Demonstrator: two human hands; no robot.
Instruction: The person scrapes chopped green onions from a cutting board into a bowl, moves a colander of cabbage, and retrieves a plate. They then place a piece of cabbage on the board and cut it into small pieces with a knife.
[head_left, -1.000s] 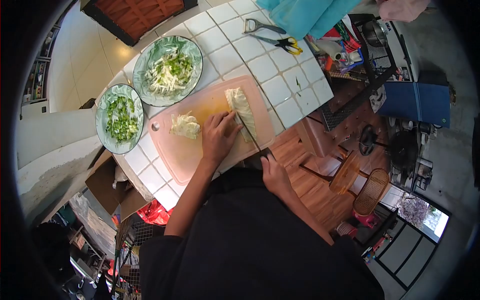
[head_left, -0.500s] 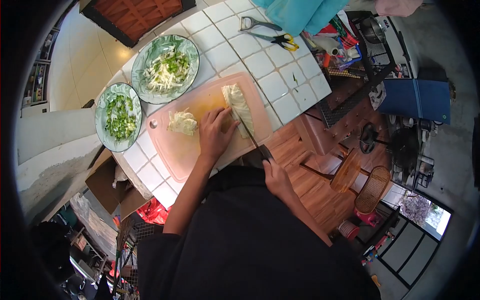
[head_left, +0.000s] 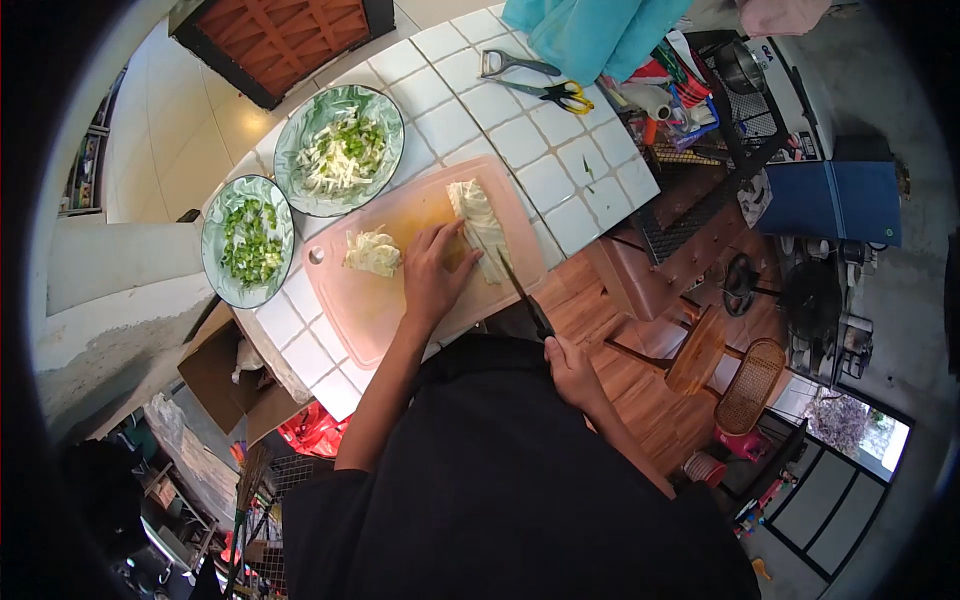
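Centre of the frame: left hand (head_left: 432, 275) flat on the pink cutting board (head_left: 350, 310), fingers (head_left: 447, 237) stretched forward and held close together, tips against the near edge of the pale cabbage wedge (head_left: 482, 222), which lies lengthwise on the board's right half. Just below, right hand (head_left: 572, 368) wrapped in a fist round the handle of the knife (head_left: 522, 293), blade slanting up toward the wedge; contact between tip and leaves impossible to tell. Risk, as a judgement: fingertips extended rather than curled, right beside the blade's line, so a slip off the slick layered leaves could mean a nick; loose layers could also slide and spoil the cut. Small heap of cut cabbage (head_left: 372, 253) at the board's left, two green plates (head_left: 385, 100) of chopped greens in the upper left, yellow-handled scissors (head_left: 556, 94) at upper centre. Against the frame half a second earlier: knife hand lower and further right, blade drawn back along the wedge; left hand and wedge much as before.
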